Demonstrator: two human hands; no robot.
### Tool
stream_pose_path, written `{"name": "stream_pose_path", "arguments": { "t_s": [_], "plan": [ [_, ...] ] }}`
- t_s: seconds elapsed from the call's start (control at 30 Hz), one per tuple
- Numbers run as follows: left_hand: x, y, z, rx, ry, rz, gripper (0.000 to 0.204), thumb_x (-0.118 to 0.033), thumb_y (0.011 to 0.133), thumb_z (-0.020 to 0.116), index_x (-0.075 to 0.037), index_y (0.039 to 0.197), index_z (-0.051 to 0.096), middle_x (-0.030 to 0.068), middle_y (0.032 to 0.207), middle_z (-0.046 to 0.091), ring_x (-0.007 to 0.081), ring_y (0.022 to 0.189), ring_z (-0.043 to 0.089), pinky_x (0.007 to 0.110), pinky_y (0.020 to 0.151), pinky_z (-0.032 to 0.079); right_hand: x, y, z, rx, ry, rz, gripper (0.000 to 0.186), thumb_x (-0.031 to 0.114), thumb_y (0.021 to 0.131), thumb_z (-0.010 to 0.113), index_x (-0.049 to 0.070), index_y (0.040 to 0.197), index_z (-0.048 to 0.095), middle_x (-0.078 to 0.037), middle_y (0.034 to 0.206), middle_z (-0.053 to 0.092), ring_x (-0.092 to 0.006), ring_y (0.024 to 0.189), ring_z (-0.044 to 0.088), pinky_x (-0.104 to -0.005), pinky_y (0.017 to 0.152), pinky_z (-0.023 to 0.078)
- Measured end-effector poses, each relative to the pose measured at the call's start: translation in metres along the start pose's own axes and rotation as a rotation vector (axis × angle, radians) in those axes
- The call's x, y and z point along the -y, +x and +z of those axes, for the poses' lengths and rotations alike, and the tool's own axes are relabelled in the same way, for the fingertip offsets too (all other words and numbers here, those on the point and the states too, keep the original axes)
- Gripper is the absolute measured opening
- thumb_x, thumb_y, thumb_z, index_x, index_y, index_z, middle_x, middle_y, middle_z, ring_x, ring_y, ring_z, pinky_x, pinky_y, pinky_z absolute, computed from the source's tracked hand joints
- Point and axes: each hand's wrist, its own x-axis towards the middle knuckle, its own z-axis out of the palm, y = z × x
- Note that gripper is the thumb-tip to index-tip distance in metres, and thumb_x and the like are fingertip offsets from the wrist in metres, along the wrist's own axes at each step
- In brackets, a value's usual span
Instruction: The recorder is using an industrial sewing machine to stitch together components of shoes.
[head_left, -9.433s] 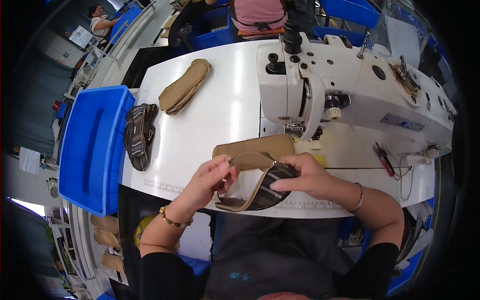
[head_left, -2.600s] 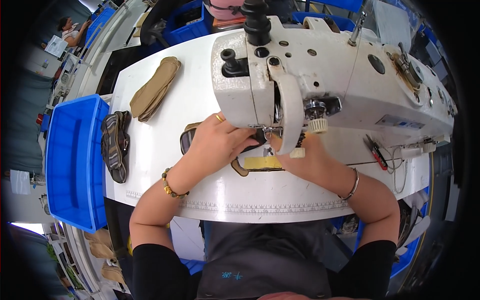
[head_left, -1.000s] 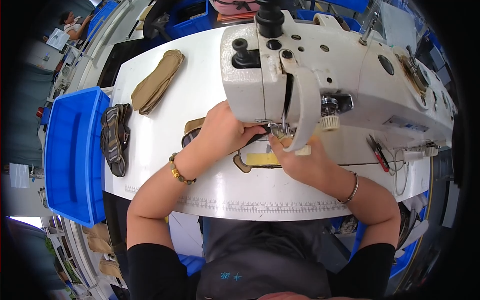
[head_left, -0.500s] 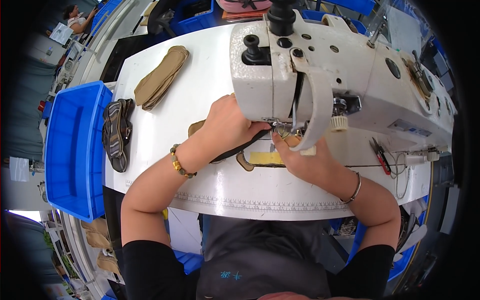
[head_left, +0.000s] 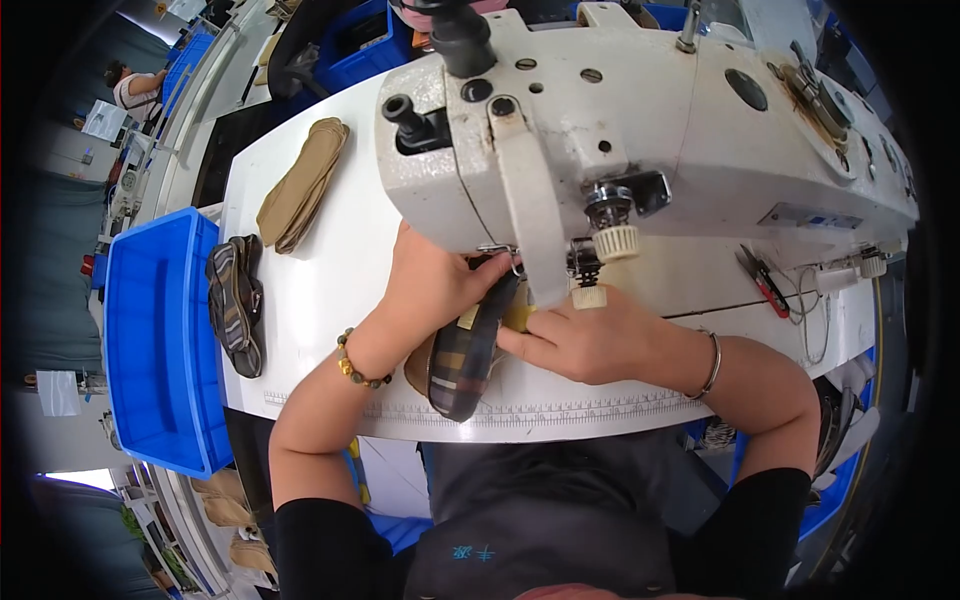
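Compared with half a second ago, the sewing machine (head_left: 640, 130) is filling more of the view, and the plaid shoe-upper piece (head_left: 462, 352) is now showing as a long strip running from the needle area back toward the person, its lower end reaching the ruler strip along the table's front edge (head_left: 560, 408). Earlier it was mostly hidden under the hands. The left hand (head_left: 432, 285) is pressing flat on the piece just left of the machine head, fingers spread over the fabric rather than pinching it. The right hand (head_left: 590, 340) is lying just right of the piece, fingertips pushing against its edge below the presser area; whether it is gripping anything I cannot tell.

To the left, the white table (head_left: 330, 300) is offering open room between the hands and a stack of tan pieces (head_left: 300, 185) near the far edge. A striped piece (head_left: 235, 300) is draping over the rim of the blue bin (head_left: 150, 340) beside the table's left edge. Red-handled snips (head_left: 757, 278) are lying well to the right.
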Motion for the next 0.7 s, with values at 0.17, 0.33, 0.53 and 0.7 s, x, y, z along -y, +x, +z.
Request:
{"name": "stream_pose_path", "arguments": {
  "t_s": [0.17, 0.33, 0.53, 0.7],
  "plan": [
    [0.007, -0.001, 0.008, -0.119, -0.055, 0.08, 0.027, -0.016, 0.068, 0.083, -0.009, 0.093, 0.075, 0.0082, 0.088, 0.072, 0.0325, 0.089, 0.066, 0.044, 0.081, 0.049, 0.006, 0.005, 0.014, -0.189, -0.105, -0.006, 0.017, 0.014, 0.077, 0.062, 0.007, 0.092, 0.066, 0.0, 0.077, 0.056, -0.0087, 0.057, 0.057, -0.0248, 0.041, 0.041],
    [0.004, -0.001, 0.009, -0.082, 0.054, 0.102, 0.031, -0.02, 0.069, 0.082, -0.011, 0.097, 0.075, 0.0089, 0.092, 0.072, 0.0314, 0.09, 0.064, 0.043, 0.086, 0.045, 0.011, 0.003, 0.023, -0.119, -0.132, 0.084, 0.009, 0.014, 0.075, 0.063, 0.009, 0.083, 0.063, -0.001, 0.075, 0.053, -0.008, 0.056, 0.054, -0.0262, 0.039, 0.038],
    [0.001, 0.002, 0.007, -0.042, 0.031, 0.02, 0.032, -0.022, 0.069, 0.08, -0.009, 0.097, 0.074, 0.0091, 0.088, 0.072, 0.0308, 0.085, 0.066, 0.041, 0.079, 0.047, -0.002, -0.004, 0.025, -0.043, -0.036, 0.0, 0.006, 0.014, 0.073, 0.063, 0.011, 0.075, 0.058, 0.0, 0.071, 0.047, -0.0114, 0.053, 0.052, -0.0294, 0.041, 0.04],
    [0.005, 0.003, 0.01, -0.074, 0.007, 0.078, 0.03, -0.024, 0.07, 0.079, -0.01, 0.095, 0.074, 0.0086, 0.083, 0.072, 0.0303, 0.077, 0.067, 0.04, 0.074, 0.048, -0.004, 0.003, 0.006, -0.106, -0.17, 0.038, 0.007, 0.014, 0.071, 0.063, 0.01, 0.075, 0.058, 0.0, 0.072, 0.049, -0.0138, 0.054, 0.053, -0.0293, 0.044, 0.043]
  ]
}}
